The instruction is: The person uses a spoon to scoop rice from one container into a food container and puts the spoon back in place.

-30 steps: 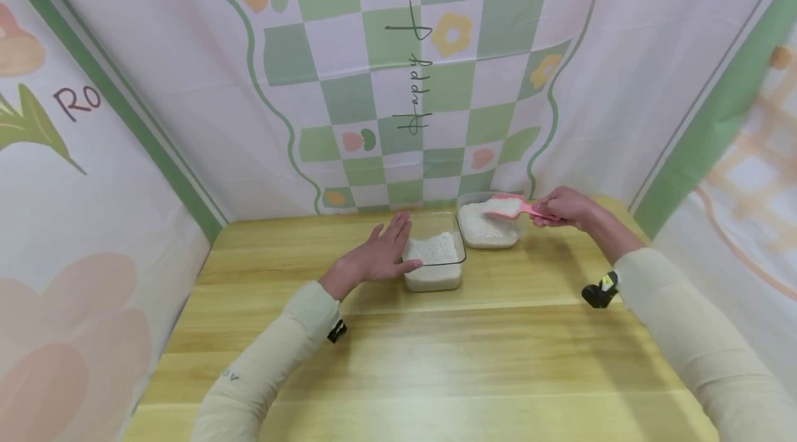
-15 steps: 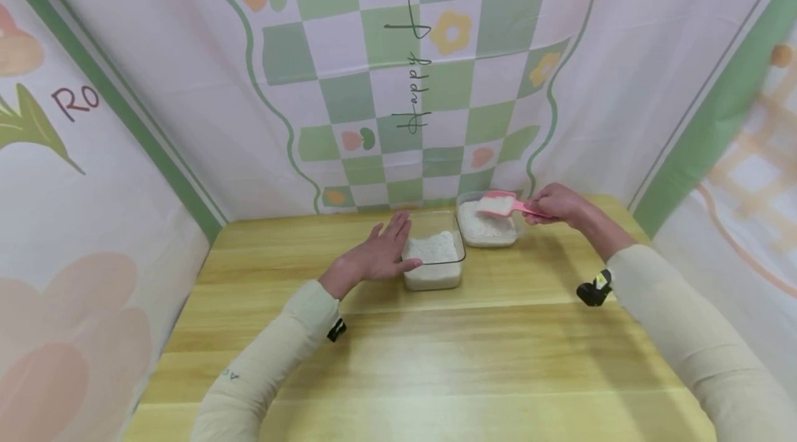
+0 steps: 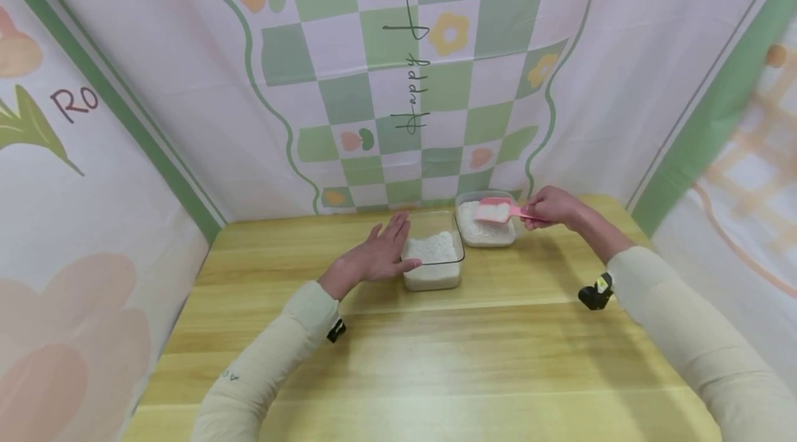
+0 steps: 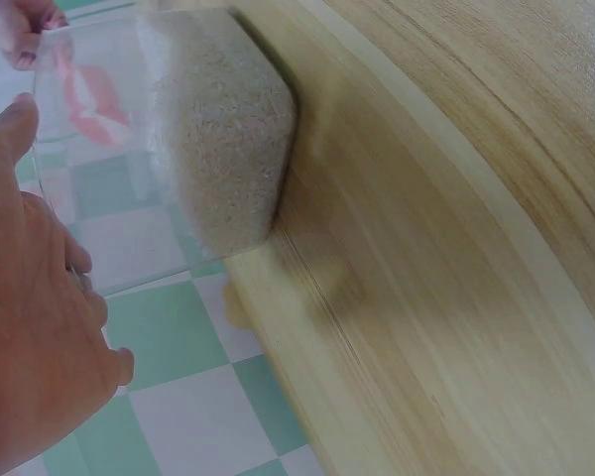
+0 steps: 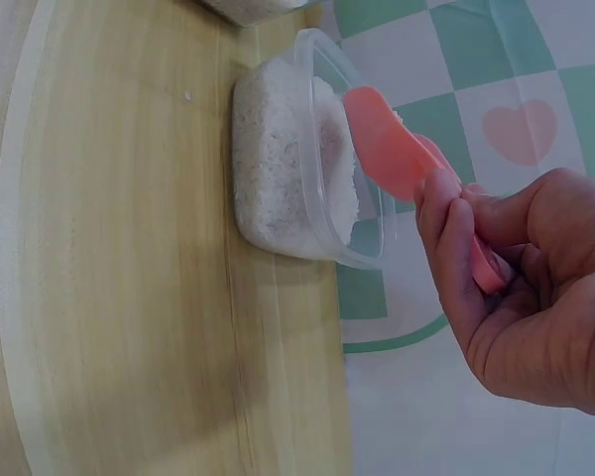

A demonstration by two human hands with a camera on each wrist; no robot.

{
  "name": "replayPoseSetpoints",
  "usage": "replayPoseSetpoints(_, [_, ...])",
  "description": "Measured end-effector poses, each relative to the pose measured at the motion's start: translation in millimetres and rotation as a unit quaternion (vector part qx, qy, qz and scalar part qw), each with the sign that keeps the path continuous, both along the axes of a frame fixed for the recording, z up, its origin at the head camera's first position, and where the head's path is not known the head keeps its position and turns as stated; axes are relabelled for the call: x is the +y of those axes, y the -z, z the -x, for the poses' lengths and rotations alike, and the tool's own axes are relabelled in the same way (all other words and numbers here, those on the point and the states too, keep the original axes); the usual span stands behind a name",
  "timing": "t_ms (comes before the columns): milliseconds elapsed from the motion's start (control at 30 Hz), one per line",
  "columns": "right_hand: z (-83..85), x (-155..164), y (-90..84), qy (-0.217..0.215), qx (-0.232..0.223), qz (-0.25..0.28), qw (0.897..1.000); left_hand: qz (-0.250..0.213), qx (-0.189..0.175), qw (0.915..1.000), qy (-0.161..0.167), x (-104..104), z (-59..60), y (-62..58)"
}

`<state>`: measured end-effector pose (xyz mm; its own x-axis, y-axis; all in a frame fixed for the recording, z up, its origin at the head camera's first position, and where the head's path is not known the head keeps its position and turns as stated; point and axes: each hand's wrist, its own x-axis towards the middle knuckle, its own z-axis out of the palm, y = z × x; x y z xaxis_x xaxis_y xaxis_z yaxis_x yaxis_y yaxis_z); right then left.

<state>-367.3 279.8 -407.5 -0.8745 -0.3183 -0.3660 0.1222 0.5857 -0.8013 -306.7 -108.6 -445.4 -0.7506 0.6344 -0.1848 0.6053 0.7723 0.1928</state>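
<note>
Two clear containers of white rice stand at the back of the wooden table point(image 3: 436, 352). My left hand point(image 3: 380, 255) lies flat with straight fingers against the left side of the nearer container point(image 3: 434, 261) point(image 4: 193, 129). My right hand point(image 3: 551, 205) point(image 5: 521, 288) pinches the handle of a pink scoop point(image 3: 498, 210) point(image 5: 402, 164) loaded with rice. The scoop hovers over the farther container point(image 3: 486, 229) point(image 5: 297, 164), near its left part.
Patterned cloth walls close in the table on the back and both sides. A black wrist camera point(image 3: 596, 291) sits under my right forearm. The table's front half is bare wood.
My right hand has carried the loaded scoop a little to the left and slightly lower over the farther container. My left hand has stayed put.
</note>
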Motion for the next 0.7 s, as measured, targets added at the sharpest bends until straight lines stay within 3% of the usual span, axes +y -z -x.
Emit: replayPoseSetpoints(700, [-6.5, 7.5, -1.3, -0.02, 0.023, -0.051, 0.998, -0.007, 0.003, 1.0, 0.0, -0.5, 1.6, 3.3])
